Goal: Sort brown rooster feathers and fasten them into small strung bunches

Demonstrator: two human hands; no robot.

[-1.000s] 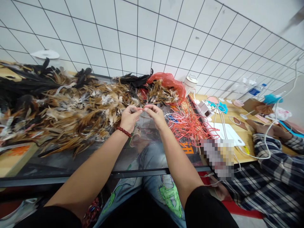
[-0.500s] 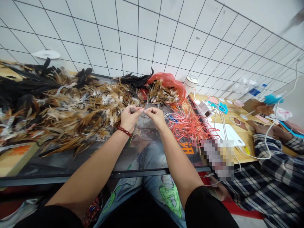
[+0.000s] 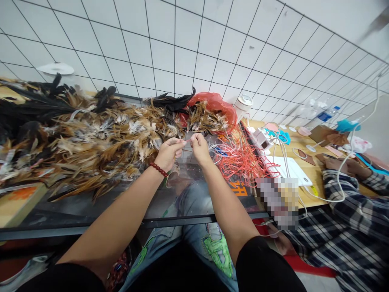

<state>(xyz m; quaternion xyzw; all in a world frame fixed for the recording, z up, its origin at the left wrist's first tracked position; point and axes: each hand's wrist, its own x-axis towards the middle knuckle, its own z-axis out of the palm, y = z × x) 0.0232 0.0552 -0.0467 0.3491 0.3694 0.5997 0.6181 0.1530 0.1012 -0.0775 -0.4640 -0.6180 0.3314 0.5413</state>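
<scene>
My left hand [image 3: 170, 152], below a red bead bracelet [image 3: 158, 169], is closed in a pinch. Close beside it, my right hand [image 3: 199, 147] has its fingers curled in. A short stretch of thin red string [image 3: 188, 140] runs between the fingertips of both hands; its ends are hidden in the fingers. To the left lies a wide heap of brown, white and black feathers [image 3: 103, 138]. Just behind my hands, a smaller bunch of brown feathers [image 3: 205, 117] rests against a red plastic bag [image 3: 217, 103]. A tangle of red and white strings [image 3: 240, 158] is on the right.
The dark glassy tabletop [image 3: 121, 207] ends at a front edge above my knees. A white lidded container [image 3: 244, 106], a power strip [image 3: 261, 138] and a white flat device [image 3: 288, 170] with cables stand to the right. A person in a plaid sleeve [image 3: 343, 184] sits there.
My hands have drawn slightly apart, and red string now shows between them. The right hand's fingers have curled in more, and the left hand has turned a little.
</scene>
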